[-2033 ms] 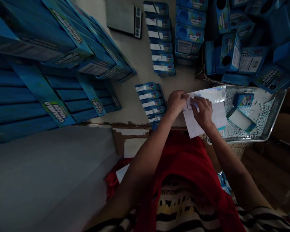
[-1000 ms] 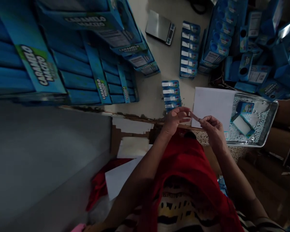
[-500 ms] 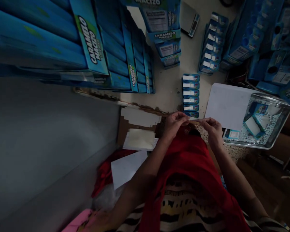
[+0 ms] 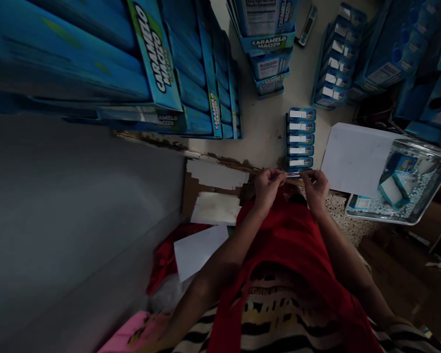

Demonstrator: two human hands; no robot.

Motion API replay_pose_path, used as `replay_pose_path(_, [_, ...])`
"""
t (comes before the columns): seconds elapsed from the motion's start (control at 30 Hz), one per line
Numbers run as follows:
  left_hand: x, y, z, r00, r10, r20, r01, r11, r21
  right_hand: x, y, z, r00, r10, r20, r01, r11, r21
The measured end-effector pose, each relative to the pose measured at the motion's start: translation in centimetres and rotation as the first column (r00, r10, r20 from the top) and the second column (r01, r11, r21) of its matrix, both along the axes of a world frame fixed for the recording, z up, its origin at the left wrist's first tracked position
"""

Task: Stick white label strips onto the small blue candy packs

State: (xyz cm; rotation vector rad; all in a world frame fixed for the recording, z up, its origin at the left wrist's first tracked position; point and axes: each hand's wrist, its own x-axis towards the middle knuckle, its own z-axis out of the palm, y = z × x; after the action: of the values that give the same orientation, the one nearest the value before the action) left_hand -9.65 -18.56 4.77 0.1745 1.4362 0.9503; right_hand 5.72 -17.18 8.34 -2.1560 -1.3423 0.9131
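At the table's front edge, my left hand [image 4: 269,189] and my right hand [image 4: 316,189] face each other with fingertips pinched. A thin white strip [image 4: 293,175] stretches between them, one end in each hand; it looks like a paper label. It lies over the nearest end of a row of small blue boxes [image 4: 308,139], hiding part of the last one. Each of the other boxes in that row bears a white strip across its top. Whether the strip touches the nearest box, I cannot tell.
Tall stacks of blue caramel cartons [image 4: 158,54] fill the left, with more cartons [image 4: 274,41] behind. A digital scale [image 4: 306,27] and another box row [image 4: 336,61] stand farther back. On the right, a white sheet [image 4: 356,159] overlaps a metal tray [image 4: 400,221] holding white pellets and boxes.
The view has shifted, so the table's things appear farther right. My right hand has come nearer my left, and the white strip now lies level between them at the row's near end.
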Motion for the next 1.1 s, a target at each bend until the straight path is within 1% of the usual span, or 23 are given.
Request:
replay_pose_path(0.13, [0.2, 0.3, -0.3, 1.000, -0.006, 0.000, 0.006, 1.000, 0.016, 0.2, 0.2, -0.4, 1.000, 0.025, 0.007, -0.026, 0.999, 0.021])
replay_pose_path(0.27, [0.3, 0.5, -0.2, 1.000, 0.021, 0.015, -0.021, 1.000, 0.007, 0.3, 0.5, -0.3, 0.999, 0.029, 0.022, -0.028, 0.999, -0.016])
replay_pose_path(0.37, [0.3, 0.4, -0.1, 0.999, 0.028, 0.019, -0.028, 1.000, -0.002, 0.2, 0.5, -0.2, 0.999, 0.040, 0.019, -0.039, 0.999, -0.019])
replay_pose_path(0.47, [0.4, 0.3, -0.6, 1.000, 0.020, 0.017, -0.020, 1.000, -0.006, 0.3, 0.4, -0.4, 0.998, 0.060, 0.016, -0.060, 0.998, -0.014])
replay_pose_path(0.53, [0.5, 0.3, -1.4, 1.000, 0.027, 0.015, -0.026, 1.000, -0.013, 0.6, 0.5, -0.9, 0.999, 0.032, 0.024, -0.031, 0.999, -0.033])
replay_pose_path(0.63, [0.9, 0.4, -2.8, 0.999, 0.024, 0.035, -0.023, 0.999, -0.044, 1.3, 0.8, -1.8, 0.994, -0.104, 0.043, 0.106, 0.992, -0.072])
replay_pose_path(0.7, [1.3, 0.3, -3.7, 0.999, 0.006, 0.053, -0.003, 0.998, -0.063, 1.6, 0.9, -2.4, 0.983, -0.181, -0.039, 0.176, 0.978, -0.112])
replay_pose_path(0.77, [1.7, 0.0, -4.4, 0.998, 0.003, 0.070, 0.000, 0.999, -0.040, 1.8, 0.9, -2.8, 0.964, -0.194, -0.180, 0.169, 0.975, -0.141])
replay_pose_path(0.83, [1.9, -0.4, -4.8, 0.998, 0.005, 0.069, -0.005, 1.000, 0.002, 2.2, 1.0, -2.8, 0.949, -0.166, -0.268, 0.129, 0.980, -0.151])
replay_pose_path(0.87, [1.9, -0.5, -4.9, 0.999, 0.001, 0.036, -0.002, 1.000, 0.015, 2.7, 1.3, -2.8, 0.946, -0.143, -0.291, 0.097, 0.981, -0.168])
replay_pose_path(0.9, [1.8, -0.4, -5.0, 1.000, -0.004, -0.029, 0.005, 1.000, 0.017, 3.3, 1.7, -2.7, 0.942, -0.121, -0.314, 0.058, 0.977, -0.203])
replay_pose_path(0.97, [1.4, 0.1, -5.1, 0.975, 0.014, -0.220, -0.013, 1.000, 0.006, 4.7, 3.0, -2.7, 0.915, -0.099, -0.391, -0.020, 0.957, -0.289])
replay_pose_path(1.0, [1.3, 0.7, -5.1, 0.951, 0.043, -0.307, -0.038, 0.999, 0.021, 5.3, 3.8, -2.8, 0.894, -0.101, -0.436, -0.040, 0.952, -0.303])
replay_pose_path(1.03, [1.3, 1.4, -5.0, 0.931, 0.076, -0.357, -0.059, 0.997, 0.059, 5.7, 4.7, -3.0, 0.871, -0.101, -0.481, -0.049, 0.956, -0.289])
replay_pose_path(1.07, [1.4, 2.3, -4.8, 0.927, 0.102, -0.360, -0.066, 0.992, 0.109, 5.7, 5.5, -3.3, 0.847, -0.095, -0.524, -0.049, 0.966, -0.254])
replay_pose_path(1.1, [1.7, 3.2, -4.6, 0.939, 0.112, -0.325, -0.063, 0.986, 0.157, 5.4, 6.2, -3.7, 0.825, -0.081, -0.560, -0.046, 0.977, -0.208])
